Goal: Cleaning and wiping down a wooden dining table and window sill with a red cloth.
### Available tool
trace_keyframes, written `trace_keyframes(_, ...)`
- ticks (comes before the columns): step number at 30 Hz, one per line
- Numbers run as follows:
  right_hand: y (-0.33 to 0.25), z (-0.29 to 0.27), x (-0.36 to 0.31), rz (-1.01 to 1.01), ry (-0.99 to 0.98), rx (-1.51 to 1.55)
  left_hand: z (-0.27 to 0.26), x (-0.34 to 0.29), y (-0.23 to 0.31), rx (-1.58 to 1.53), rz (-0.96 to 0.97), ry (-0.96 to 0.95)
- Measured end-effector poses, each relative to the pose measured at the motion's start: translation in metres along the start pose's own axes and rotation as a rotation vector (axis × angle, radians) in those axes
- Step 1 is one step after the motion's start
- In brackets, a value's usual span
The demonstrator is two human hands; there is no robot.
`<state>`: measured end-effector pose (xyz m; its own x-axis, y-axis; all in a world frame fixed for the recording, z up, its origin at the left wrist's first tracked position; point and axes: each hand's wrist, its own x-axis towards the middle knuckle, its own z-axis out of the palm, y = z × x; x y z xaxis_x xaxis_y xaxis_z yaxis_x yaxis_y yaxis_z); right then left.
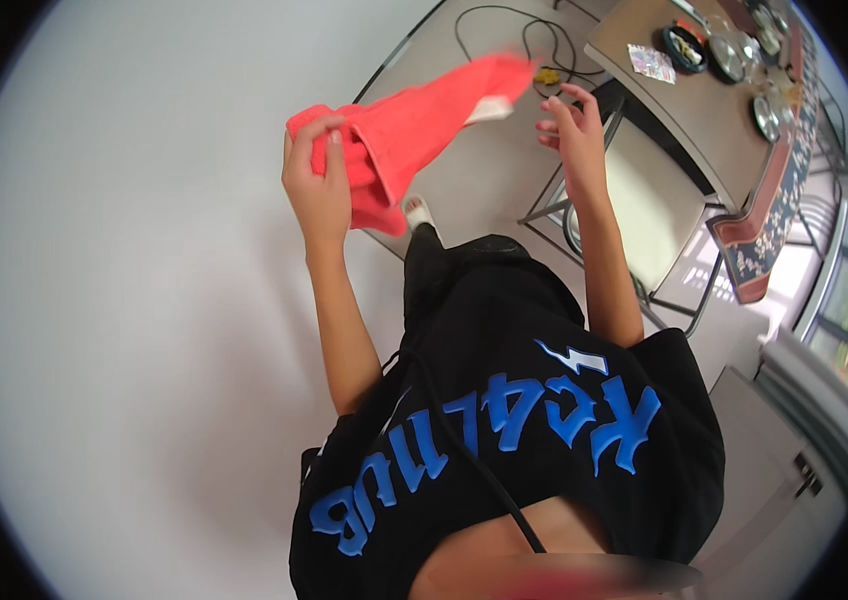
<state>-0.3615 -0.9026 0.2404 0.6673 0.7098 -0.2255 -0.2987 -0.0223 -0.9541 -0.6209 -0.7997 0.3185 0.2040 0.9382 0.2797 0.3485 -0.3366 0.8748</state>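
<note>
My left hand (319, 180) is closed on one end of a bright coral-red cloth (419, 125), its fingers pressed into the folds. The cloth stretches away to the right, and its far tip is smeared by motion. A hem or folded edge runs across it near my fingers. Under its right part a small white piece (489, 110) shows; whether it belongs to the cloth I cannot tell. Raised just right of the cloth's tip, my right hand (579, 135) has bent fingers spread apart with nothing in them. The two do not touch.
A white wall (144, 250) rises close on my left. At the right stand a chair with a pale seat (644, 190) and a table (634, 30) bearing a dark bowl (685, 48), a packet (652, 63) and metal lids. A black cable (504, 10) lies on the floor ahead.
</note>
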Motion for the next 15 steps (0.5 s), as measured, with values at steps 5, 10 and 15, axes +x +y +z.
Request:
trace_keyframes(5, 0.031, 0.045, 0.020, 0.110, -0.068, 0.006, -0.010, 0.088, 0.005, 0.182, 0.501, -0.089)
trace_keyframes(10, 0.003, 0.124, 0.039, 0.068, -0.074, 0.016, 0.008, 0.194, 0.003, -0.155, 0.646, -0.246)
trace_keyframes(15, -0.025, 0.179, 0.060, -0.305, -0.243, -0.402, 0.058, 0.215, 0.036, -0.684, 0.509, -0.748)
